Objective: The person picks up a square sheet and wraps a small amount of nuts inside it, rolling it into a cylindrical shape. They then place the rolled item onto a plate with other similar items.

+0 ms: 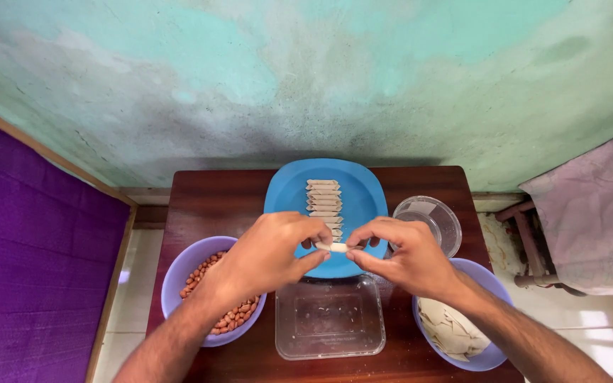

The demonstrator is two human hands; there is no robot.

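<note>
A small white roll (333, 247) was pinched at its two ends, by the left hand (272, 250) on one side and the right hand (406, 257) on the other. It was short, pale and folded shut, held just over the near edge of a blue plate (363, 191). A row of little rolls (323, 202) like it lay on that plate. Bowls and a clear square box (329, 317) crowded the small brown table (211, 202), with a little bare wood left at the far corners.
</note>
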